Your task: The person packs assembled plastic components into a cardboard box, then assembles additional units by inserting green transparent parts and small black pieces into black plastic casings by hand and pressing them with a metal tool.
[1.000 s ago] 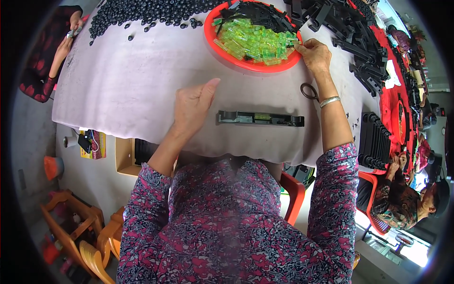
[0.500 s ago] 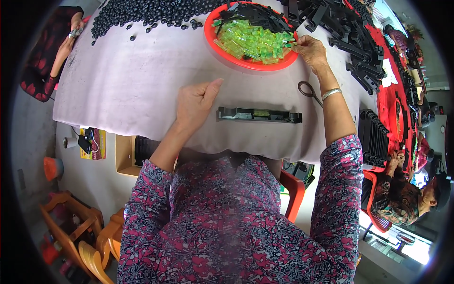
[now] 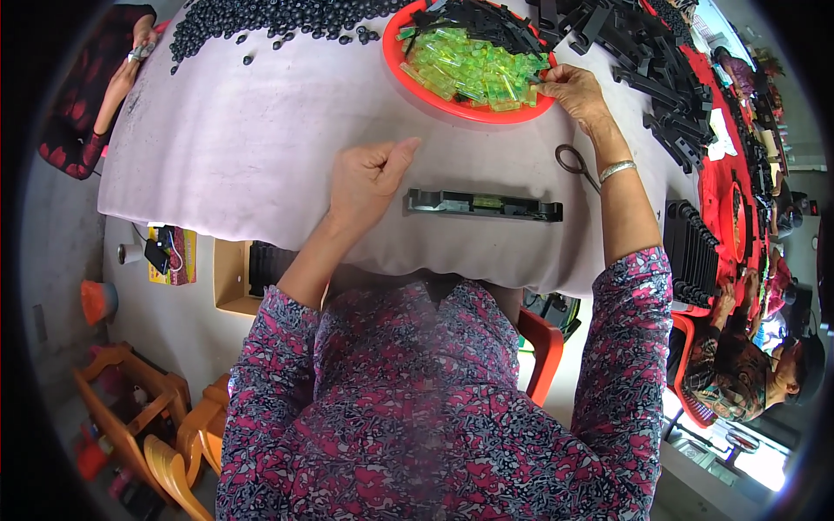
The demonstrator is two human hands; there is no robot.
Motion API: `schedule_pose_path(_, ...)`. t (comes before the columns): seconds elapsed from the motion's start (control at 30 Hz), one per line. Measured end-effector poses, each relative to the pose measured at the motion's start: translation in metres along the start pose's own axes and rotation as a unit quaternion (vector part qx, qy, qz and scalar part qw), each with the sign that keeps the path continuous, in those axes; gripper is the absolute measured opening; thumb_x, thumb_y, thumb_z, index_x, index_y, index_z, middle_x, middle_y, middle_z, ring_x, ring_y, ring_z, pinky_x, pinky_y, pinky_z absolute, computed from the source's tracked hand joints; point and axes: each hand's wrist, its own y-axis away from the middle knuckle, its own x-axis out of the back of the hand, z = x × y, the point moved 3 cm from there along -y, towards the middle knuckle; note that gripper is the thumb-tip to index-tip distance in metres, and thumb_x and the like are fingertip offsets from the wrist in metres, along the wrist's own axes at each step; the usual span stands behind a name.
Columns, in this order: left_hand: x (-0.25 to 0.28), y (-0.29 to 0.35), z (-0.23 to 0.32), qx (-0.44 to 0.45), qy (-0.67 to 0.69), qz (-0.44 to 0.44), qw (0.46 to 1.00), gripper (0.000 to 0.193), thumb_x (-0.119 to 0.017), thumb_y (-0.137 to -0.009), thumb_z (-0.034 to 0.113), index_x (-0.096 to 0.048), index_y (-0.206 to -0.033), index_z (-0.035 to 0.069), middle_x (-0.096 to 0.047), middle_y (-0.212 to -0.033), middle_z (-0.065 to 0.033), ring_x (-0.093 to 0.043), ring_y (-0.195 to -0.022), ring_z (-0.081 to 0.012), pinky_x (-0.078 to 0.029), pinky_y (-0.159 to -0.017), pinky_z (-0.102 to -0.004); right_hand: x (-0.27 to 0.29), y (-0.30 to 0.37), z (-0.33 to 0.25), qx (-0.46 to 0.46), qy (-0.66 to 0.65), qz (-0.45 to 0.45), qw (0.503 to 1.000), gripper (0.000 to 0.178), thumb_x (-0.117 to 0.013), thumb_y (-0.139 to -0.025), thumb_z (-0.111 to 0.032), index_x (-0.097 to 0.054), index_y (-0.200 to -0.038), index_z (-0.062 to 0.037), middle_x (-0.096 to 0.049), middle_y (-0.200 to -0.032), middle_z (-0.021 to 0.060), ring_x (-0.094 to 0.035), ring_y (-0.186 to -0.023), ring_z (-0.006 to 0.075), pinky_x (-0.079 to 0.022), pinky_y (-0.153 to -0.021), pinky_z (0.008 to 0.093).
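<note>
My right hand (image 3: 575,94) reaches to the right rim of a red plastic basin (image 3: 460,113), its thumb and fingers pinched on a green level vial at the edge of the pile. Many clear green level vials (image 3: 473,69) fill the basin's near part, and thin black strips (image 3: 486,24) lie behind them. Over the table's near middle, my left hand (image 3: 369,178) is closed with the thumb stretched along the curled fingers; whatever it holds is hidden. Just right of it lies a black spirit level body (image 3: 443,203), lengthwise across the table, with a green vial in its middle.
Scissors (image 3: 571,160) with dark handles lie beside my right forearm. Small round black parts (image 3: 287,17) spread along the far left, and black level bodies (image 3: 643,69) are heaped at the far right. Other people sit at left and right. A red chair (image 3: 543,356) stands below the table.
The view has shifted slightly. My right hand stays at the basin's right rim, its fingertips still among the vials. My left hand remains closed, and the level body still lies on the table.
</note>
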Motion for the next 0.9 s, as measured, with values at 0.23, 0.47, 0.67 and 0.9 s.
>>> schedule_pose_path(0.23,0.000,0.002,-0.003,-0.038,0.000,0.025,0.999,0.047,-0.068,-0.096,0.023,-0.045,-0.063,-0.002,-0.028,-0.057,-0.0027,-0.027,-0.054,-0.0073,-0.026,-0.046,-0.0317,0.011,0.057,-0.048,0.033,0.010,0.103,0.994,0.009,-0.070,-0.081,0.002,-0.063,-0.080,-0.0040,-0.060,-0.076,-0.0036,-0.052,-0.071,0.0047,-0.043,-0.067,0.0205)
schedule_pose_path(0.47,0.002,-0.001,0.040,-0.075,0.087,0.015,0.993,0.024,-0.069,-0.094,0.019,-0.062,-0.086,-0.003,-0.054,-0.069,-0.0028,-0.046,-0.063,-0.0076,-0.040,-0.057,-0.0256,-0.019,0.157,-0.093,0.140,-0.161,0.026,0.977,0.011,-0.075,-0.083,0.004,-0.067,-0.086,-0.0034,-0.066,-0.080,-0.0035,-0.056,-0.071,0.0044,-0.048,-0.066,0.0215)
schedule_pose_path(0.67,-0.022,-0.003,0.072,0.007,0.092,-0.193,0.977,0.026,-0.062,-0.100,0.018,-0.067,-0.116,-0.001,-0.064,-0.088,0.0015,-0.056,-0.082,-0.0069,-0.048,-0.075,-0.0234,-0.038,0.186,-0.134,0.311,-0.035,0.005,0.950,0.014,-0.073,-0.079,0.007,-0.066,-0.088,-0.0015,-0.068,-0.083,0.0027,-0.065,-0.075,0.0127,-0.054,-0.069,0.0265)
schedule_pose_path(0.9,-0.035,-0.002,0.068,0.055,0.190,-0.246,0.949,0.025,-0.063,-0.099,0.018,-0.070,-0.115,0.000,-0.065,-0.087,0.0014,-0.055,-0.078,-0.0049,-0.048,-0.071,-0.0213,-0.035,0.190,-0.135,0.345,-0.012,0.003,0.939,0.018,-0.071,-0.075,0.009,-0.065,-0.088,-0.0019,-0.067,-0.084,0.0054,-0.068,-0.076,0.0192,-0.055,-0.068,0.0301)
